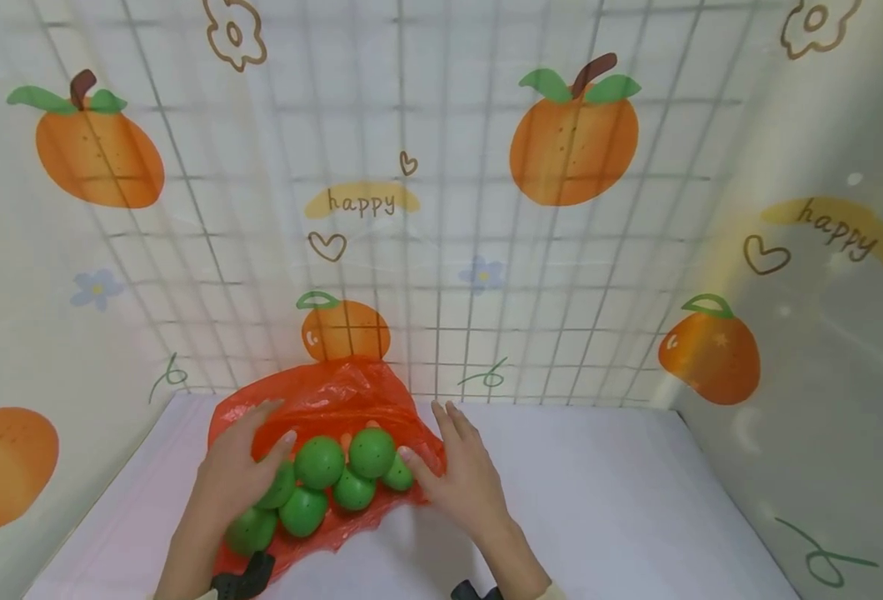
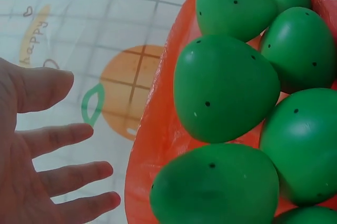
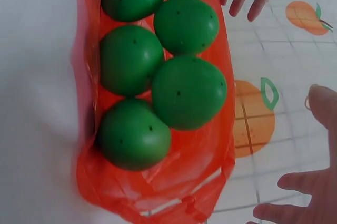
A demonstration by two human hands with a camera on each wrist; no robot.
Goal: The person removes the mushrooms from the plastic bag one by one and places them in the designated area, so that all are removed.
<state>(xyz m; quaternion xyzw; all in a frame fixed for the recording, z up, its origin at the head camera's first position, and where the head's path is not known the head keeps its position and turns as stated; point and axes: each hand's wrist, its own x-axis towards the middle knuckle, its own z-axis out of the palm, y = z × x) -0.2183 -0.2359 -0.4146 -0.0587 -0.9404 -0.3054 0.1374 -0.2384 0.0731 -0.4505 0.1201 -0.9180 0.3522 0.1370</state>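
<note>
Several green, rounded, fruit-like balls point(image 1: 318, 462) with small black dots lie bunched together on a thin red plastic bag point(image 1: 314, 387), left of the middle of the table. My left hand point(image 1: 235, 467) is spread over the left side of the bag, near the leftmost balls. On the other side my right hand point(image 1: 471, 479) is at the bag's right edge, its thumb close to the rightmost ball. The left wrist view shows straight, parted fingers point(image 2: 73, 176) with nothing held. In the right wrist view the right fingers point(image 3: 300, 182) are likewise extended, apart from the balls.
The bag lies on a white tabletop point(image 1: 584, 483), which runs on to the right of the right hand. Behind and at both sides hangs a pale curtain point(image 1: 441, 317) printed with oranges, with a wire grid showing through at the back.
</note>
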